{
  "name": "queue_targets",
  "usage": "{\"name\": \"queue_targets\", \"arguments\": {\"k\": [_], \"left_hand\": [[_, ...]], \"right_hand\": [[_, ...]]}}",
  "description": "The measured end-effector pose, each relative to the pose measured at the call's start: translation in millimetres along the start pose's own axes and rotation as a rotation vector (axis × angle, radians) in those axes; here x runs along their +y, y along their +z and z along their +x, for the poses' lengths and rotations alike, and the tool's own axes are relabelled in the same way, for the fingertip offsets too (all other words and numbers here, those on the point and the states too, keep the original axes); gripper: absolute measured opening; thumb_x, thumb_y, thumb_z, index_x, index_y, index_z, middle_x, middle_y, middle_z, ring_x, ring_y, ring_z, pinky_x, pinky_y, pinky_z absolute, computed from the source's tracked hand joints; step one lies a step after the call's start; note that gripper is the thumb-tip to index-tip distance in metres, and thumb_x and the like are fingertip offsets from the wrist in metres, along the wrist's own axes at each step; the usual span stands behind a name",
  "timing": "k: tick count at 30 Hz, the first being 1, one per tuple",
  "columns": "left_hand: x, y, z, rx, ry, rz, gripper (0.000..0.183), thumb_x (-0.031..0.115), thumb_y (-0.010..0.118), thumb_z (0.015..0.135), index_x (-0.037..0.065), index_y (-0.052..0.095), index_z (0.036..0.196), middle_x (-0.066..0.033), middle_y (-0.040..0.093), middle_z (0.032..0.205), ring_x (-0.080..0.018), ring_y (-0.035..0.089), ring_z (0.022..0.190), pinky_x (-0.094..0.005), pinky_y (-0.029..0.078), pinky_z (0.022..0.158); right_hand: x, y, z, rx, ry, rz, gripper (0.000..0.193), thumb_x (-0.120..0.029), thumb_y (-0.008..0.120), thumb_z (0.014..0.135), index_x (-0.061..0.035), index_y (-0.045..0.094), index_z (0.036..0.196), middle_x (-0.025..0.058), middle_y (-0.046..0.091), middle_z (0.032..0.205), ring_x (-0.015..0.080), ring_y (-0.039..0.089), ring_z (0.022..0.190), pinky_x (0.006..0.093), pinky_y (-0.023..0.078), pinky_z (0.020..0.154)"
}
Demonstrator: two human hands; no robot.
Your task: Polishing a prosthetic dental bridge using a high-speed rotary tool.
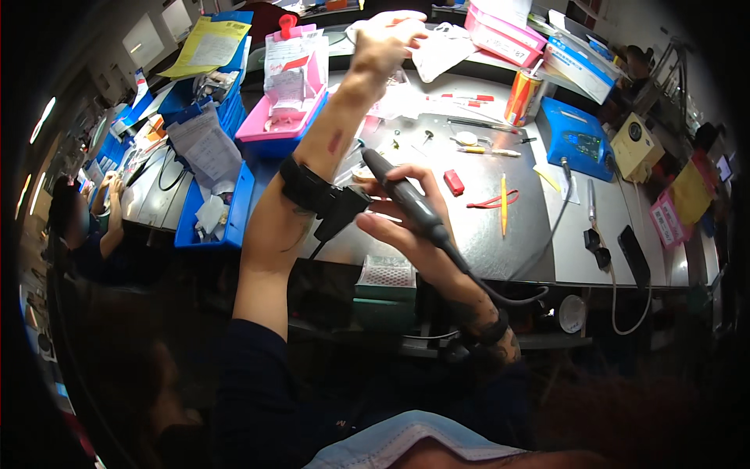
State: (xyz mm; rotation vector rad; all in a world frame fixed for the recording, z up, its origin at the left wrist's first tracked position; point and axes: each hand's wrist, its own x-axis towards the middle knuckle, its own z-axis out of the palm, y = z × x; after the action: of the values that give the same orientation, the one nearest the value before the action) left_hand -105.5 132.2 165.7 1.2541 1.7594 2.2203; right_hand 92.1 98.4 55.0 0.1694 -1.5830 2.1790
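We stretch our left arm (266, 258) far forward, almost straight, leaning to the right as it goes. Our left hand (387, 43) is at its far end, back side up, with the fingers toward the right; if they pinch, we cannot tell. Our right arm (467, 301) comes from the lower right. Our right hand (428, 258) is closed in a grip, fingers bent, thumb on the left side.

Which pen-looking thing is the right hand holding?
The thick black handpiece with the cord. The right hand grips it, while the slim yellow stick lies on the bench.
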Motion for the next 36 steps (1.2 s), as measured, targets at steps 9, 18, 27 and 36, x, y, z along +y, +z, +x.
{"name": "queue_targets", "arguments": {"k": [9,18,27,36], "left_hand": [[-41.6,-43.9,37.0,0.562,0.266,-0.007,0.019,0.016,0.062,0.087,0.002,0.062,0.1,-0.0037,0.064,0.075,-0.0106,0.055,0.055,-0.0272,0.046,0.05],[-44.8,-22.3,26.3,0.183,1.121,1.214,0.03,0.008,0.065,0.077,0.015,0.063,0.107,-0.0041,0.063,0.083,-0.02,0.061,0.075,-0.0339,0.047,0.069],[-40.9,-16.3,12.8,0.201,0.604,0.701,0.023,0.012,0.06,0.087,0.005,0.06,0.109,-0.0092,0.069,0.081,-0.0194,0.067,0.071,-0.0305,0.054,0.067],[-125.8,-115.5,-1.2,-0.399,0.476,1.21,0.06,0.012,0.066,0.073,0.008,0.046,0.13,-0.0152,0.056,0.118,-0.0308,0.054,0.109,-0.039,0.045,0.094]], "right_hand": [[-2.6,27.1,10.1,0.088,0.063,0.137,0.05,-0.012,0.074,0.082,-0.0089,0.038,0.116,0.006,0.052,0.09,0.0111,0.06,0.074,0.0289,0.059,0.064],[2.5,31.1,-0.7,0.138,-0.046,0.038,0.049,-0.014,0.076,0.08,-0.0052,0.041,0.112,0.0045,0.055,0.082,0.0085,0.058,0.069,0.0215,0.049,0.057],[23.5,13.3,5.5,0.09,-0.107,-0.128,0.037,-0.013,0.072,0.084,-0.0057,0.046,0.109,0.0033,0.057,0.084,0.0076,0.056,0.07,0.0218,0.049,0.064],[13.9,-68.1,-57.1,0.448,-0.29,0.266,0.008,-0.017,0.046,0.096,-0.0129,0.045,0.103,0.0017,0.038,0.052,0.015,0.04,0.035,0.0278,0.038,0.036]]}}
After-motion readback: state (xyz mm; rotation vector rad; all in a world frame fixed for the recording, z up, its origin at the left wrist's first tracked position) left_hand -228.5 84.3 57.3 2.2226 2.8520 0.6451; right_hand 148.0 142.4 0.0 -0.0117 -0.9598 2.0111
